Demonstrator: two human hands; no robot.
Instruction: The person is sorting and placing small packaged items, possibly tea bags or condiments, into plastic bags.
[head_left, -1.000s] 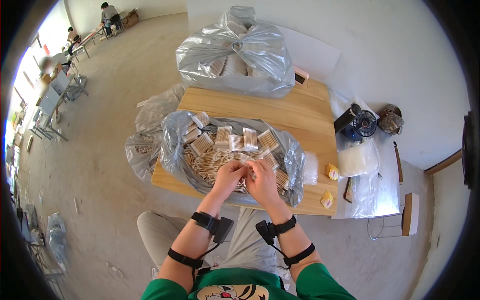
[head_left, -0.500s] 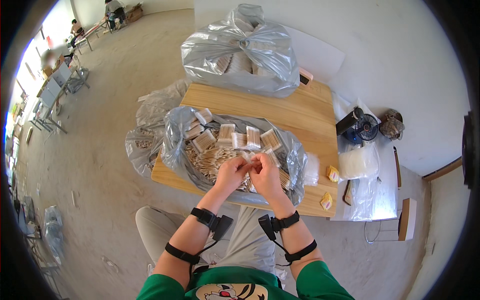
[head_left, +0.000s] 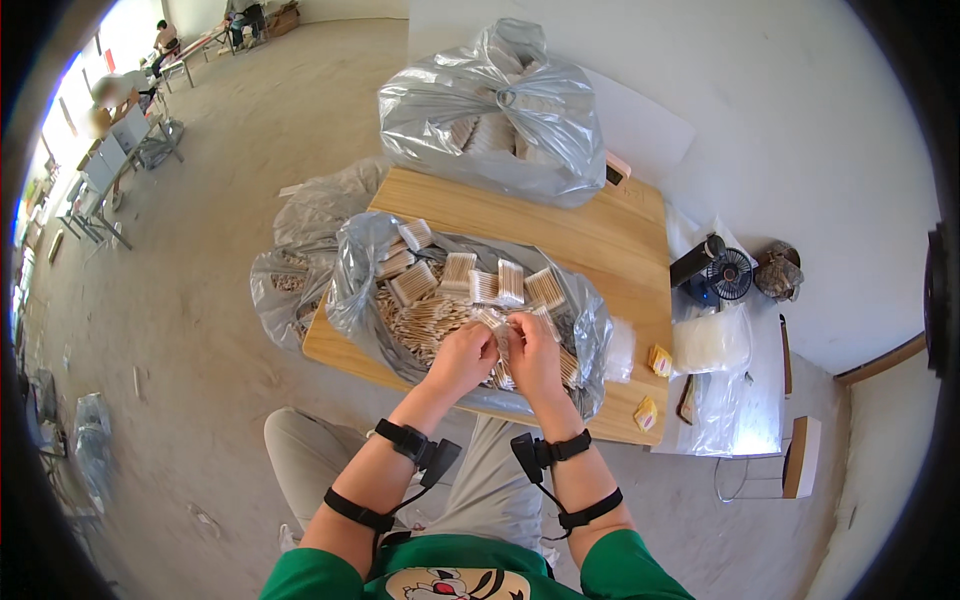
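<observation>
An open grey plastic bag (head_left: pixel 352 285) lies on the wooden table in front of me, full of loose cotton swabs (head_left: pixel 425 322). Several flat bundles of swabs (head_left: pixel 459 271) rest on top of the pile. Over the bag's near side, my left hand (head_left: pixel 463 357) and my right hand (head_left: pixel 534 357) are close together, fingers bent and closed. Between them they hold a small clear packet of cotton swabs (head_left: pixel 490 318). My fingers cover its lower part.
A big tied grey bag (head_left: pixel 490 165) stands at the back of the wooden table (head_left: pixel 630 240). Clear bags (head_left: pixel 620 352) and small yellow packets (head_left: pixel 659 361) lie to the right. A side table carries a black fan (head_left: pixel 730 273) and a clear bundle (head_left: pixel 712 338). People sit far left.
The view has shifted slightly. My hands have parted a little, and the clear packet of cotton swabs shows more plainly between them.
</observation>
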